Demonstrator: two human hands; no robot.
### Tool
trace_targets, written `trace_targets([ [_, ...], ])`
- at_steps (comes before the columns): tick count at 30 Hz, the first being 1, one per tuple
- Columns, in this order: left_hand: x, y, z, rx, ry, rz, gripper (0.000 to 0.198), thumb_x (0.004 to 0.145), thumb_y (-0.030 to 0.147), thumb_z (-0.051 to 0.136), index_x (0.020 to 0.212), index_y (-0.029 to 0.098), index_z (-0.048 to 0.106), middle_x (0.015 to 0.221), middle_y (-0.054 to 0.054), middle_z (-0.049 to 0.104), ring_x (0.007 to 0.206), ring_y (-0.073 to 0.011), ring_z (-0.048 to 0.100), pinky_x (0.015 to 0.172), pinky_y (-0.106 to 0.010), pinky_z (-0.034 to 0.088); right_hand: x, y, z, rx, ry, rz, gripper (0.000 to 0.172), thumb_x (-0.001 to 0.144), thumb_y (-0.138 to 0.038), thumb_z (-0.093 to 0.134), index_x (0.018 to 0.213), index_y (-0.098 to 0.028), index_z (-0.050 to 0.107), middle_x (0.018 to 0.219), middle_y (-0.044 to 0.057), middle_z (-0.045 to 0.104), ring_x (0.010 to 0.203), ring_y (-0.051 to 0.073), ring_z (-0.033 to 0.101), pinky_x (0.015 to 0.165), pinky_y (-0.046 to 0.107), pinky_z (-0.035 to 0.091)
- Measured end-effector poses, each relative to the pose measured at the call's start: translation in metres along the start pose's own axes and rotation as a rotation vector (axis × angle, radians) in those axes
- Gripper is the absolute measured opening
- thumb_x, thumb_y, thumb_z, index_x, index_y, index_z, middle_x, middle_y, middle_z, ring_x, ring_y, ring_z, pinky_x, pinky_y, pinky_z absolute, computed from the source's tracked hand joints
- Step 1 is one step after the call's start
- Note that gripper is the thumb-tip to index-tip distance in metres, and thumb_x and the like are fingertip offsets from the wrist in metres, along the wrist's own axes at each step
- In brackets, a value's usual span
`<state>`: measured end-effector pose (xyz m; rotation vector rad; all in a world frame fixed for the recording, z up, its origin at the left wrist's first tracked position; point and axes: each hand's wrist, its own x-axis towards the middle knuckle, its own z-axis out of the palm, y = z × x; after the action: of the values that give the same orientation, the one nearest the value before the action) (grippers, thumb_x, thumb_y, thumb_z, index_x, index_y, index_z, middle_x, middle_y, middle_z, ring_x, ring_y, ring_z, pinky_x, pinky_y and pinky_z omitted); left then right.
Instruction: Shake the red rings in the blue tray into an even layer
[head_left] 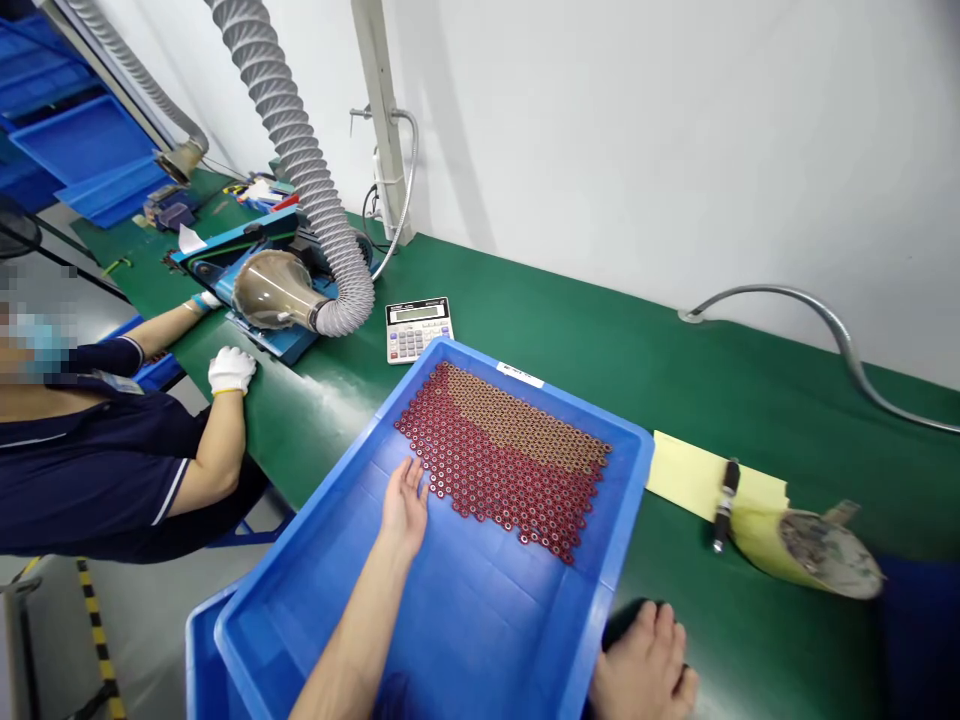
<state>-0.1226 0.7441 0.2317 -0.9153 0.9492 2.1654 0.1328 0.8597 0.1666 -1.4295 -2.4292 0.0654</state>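
Note:
A large blue plastic tray (517, 650) lies in front of me. Its far part holds a dense single layer of small ring-shaped pieces (510, 460), dark red toward me and brownish gold farther back. My left hand (406, 507) is inside the tray, fingers extended beside the near left edge of the layer, with nothing held. Just outside the tray's right wall is my right hand (646, 665), back upward and fingers loosely bent over the green tabletop. Nothing shows in its fingers; a dark patch beside it is unclear.
Beyond the tray sit a calculator (418, 328) and a blue machine with a suction hood (274, 290). To the right are yellow paper (690, 465), a black pen-like tool (725, 505) and a yellow-wrapped container (817, 550). A co-worker's gloved hand (232, 371) rests at left.

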Motion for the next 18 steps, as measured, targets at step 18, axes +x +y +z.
trace_targets([
  [18, 0.013, 0.022, 0.006, 0.025, 0.028, 0.064, 0.016, 0.089, 0.024, 0.041, 0.097, 0.015, 0.051, 0.125, -0.001, 0.048, 0.115, -0.0143, 0.045, 0.105, -0.03, 0.024, 0.001, -0.006, -0.006, 0.044, -0.007, 0.03, 0.073, 0.092, -0.048, 0.013, 0.131, 0.01, 0.034, 0.135, 0.024, 0.026, 0.126, 0.032, 0.019, 0.101, 0.05, 0.015],
])
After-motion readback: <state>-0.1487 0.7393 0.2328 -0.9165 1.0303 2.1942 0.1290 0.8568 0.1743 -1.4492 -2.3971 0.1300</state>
